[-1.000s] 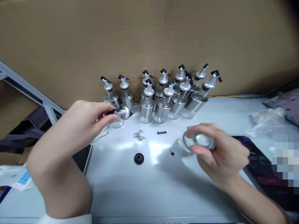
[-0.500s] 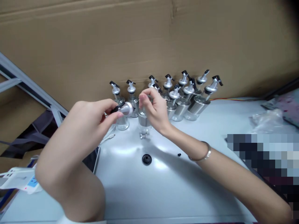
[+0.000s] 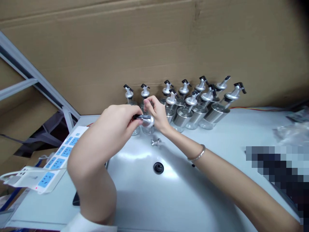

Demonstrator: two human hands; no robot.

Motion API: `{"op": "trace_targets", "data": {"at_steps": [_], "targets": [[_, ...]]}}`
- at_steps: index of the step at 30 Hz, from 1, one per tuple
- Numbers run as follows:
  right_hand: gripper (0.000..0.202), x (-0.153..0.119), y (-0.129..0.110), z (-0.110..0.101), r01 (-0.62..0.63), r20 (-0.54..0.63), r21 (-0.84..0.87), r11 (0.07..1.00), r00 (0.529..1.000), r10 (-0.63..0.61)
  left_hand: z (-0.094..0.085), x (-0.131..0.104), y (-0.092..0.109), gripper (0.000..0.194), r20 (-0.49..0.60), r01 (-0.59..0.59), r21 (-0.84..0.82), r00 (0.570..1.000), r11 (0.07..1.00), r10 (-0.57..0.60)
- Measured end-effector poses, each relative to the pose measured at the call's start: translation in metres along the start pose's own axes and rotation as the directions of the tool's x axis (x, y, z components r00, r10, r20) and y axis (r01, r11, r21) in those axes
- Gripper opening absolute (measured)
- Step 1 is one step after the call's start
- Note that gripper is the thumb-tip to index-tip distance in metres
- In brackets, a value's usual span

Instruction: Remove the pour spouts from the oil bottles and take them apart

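My left hand (image 3: 123,120) pinches the black lever of a silver pourer top (image 3: 147,121), which is tipped sideways with its round end toward my right hand. My right hand (image 3: 155,112) is beside it, fingers curled and closed; what they hold is hidden. Glass behind and below the hands is partly covered, so I cannot tell which bottle it belongs to. Several glass bottles with steel sleeves and pourer tops, such as this one (image 3: 182,117), stand behind and to the right. A small metal piece (image 3: 156,142) and a black round part (image 3: 158,168) lie on the table.
A white power strip (image 3: 58,163) with blue sockets lies at the left, beside a grey metal frame (image 3: 31,66). Cardboard (image 3: 108,48) rises behind the bottles. Clear plastic wrapping (image 3: 289,132) is at the right. A dark device (image 3: 76,199) shows partly by my left arm.
My left hand has brought the pourer top right, close to my right hand. The bottle seen under my right hand is no longer clearly visible there. The view has shifted left.
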State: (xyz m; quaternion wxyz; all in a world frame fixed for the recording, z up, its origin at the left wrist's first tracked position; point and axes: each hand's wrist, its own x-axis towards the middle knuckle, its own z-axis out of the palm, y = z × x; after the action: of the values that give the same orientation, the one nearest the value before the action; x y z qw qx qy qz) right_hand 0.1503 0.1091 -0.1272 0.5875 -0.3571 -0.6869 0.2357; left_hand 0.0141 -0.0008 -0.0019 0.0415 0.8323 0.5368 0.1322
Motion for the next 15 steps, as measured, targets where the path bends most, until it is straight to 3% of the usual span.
{"op": "trace_targets", "data": {"at_steps": [4,7,8,11,15], "targets": [[0.038,-0.004,-0.015,-0.011,0.070,-0.028,-0.020,0.997,0.997,-0.070,0.003,0.000,-0.003,0.019,0.023,-0.021,-0.031,1.000,0.999,0.022],[0.035,-0.020,-0.037,-0.030,0.219,-0.144,0.024,0.975,0.966,-0.214,0.004,0.002,-0.002,0.019,0.023,-0.070,-0.054,0.997,0.996,0.071],[0.032,-0.028,-0.043,-0.038,0.230,-0.120,0.049,0.972,0.967,-0.223,0.005,0.003,-0.001,0.019,0.025,-0.093,-0.065,0.995,0.994,0.095],[0.026,-0.051,-0.055,-0.060,0.267,0.104,-0.008,0.964,0.959,-0.264,0.013,0.011,0.008,0.019,0.042,-0.178,-0.115,0.982,0.977,0.184],[0.020,-0.080,-0.047,-0.085,0.294,0.069,-0.169,0.941,0.956,-0.286,0.021,0.012,0.019,0.018,0.099,-0.220,-0.151,0.967,0.964,0.236]]}}
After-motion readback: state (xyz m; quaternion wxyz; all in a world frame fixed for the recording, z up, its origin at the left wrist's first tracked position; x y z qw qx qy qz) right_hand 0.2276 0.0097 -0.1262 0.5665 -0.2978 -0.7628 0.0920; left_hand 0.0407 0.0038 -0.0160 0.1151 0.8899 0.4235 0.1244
